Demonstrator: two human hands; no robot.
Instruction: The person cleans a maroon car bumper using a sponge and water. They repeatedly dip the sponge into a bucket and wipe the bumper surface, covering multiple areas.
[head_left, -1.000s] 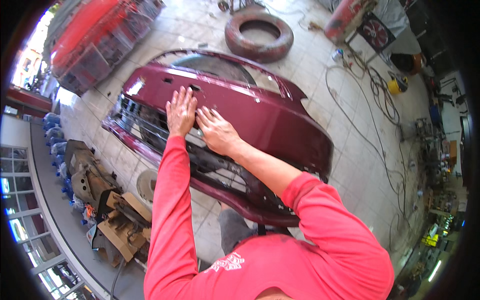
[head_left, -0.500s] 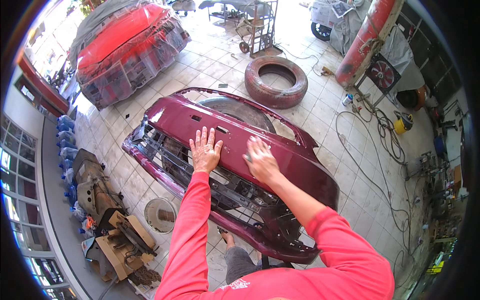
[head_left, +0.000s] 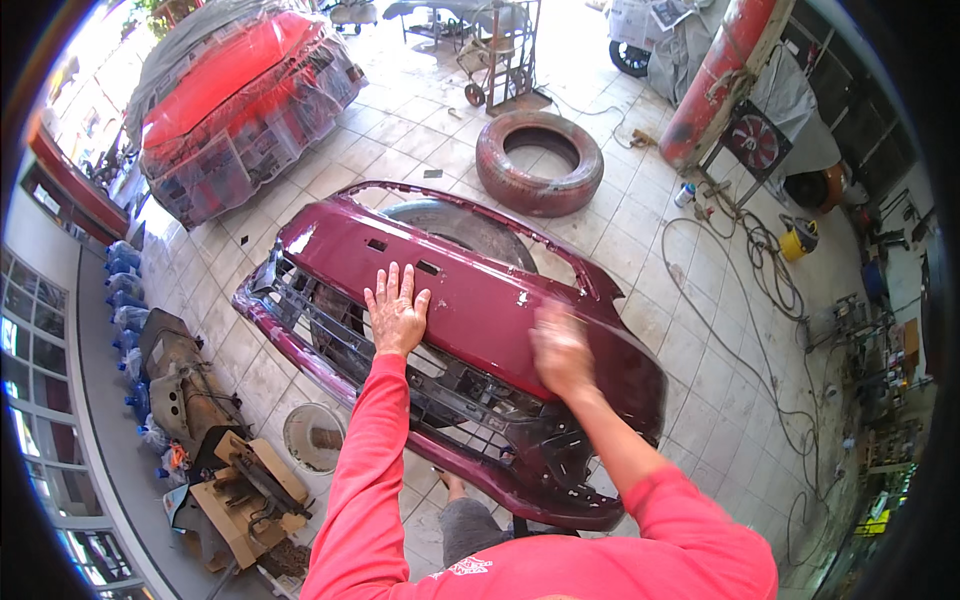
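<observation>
Hands, two, bare, head view. Left hand (head_left: 397,312): flat, fingers spread, laid on the maroon bumper (head_left: 480,318), just beside a rectangular slot (head_left: 428,268), grasping nothing. Right hand (head_left: 562,350): over the bumper's right half, blurred; whether it is loose, clenched or holding something cannot be told. Bumper: lengthwise across the person's front, within reach of both arms. Grey tyre (head_left: 480,235): visible through the opening at the bumper's far edge, perhaps supporting it. Red-brown tyre (head_left: 530,195): beyond the bumper. Bucket (head_left: 298,425): left of the bumper's near edge. Risks, as judged: grit under the right palm could score the gloss; pale specks (head_left: 522,298) on the bumper, if loose paint, might lift; uneven support could let hard pressure rock or flex the shell; left fingers could snag on the slot's edge.
</observation>
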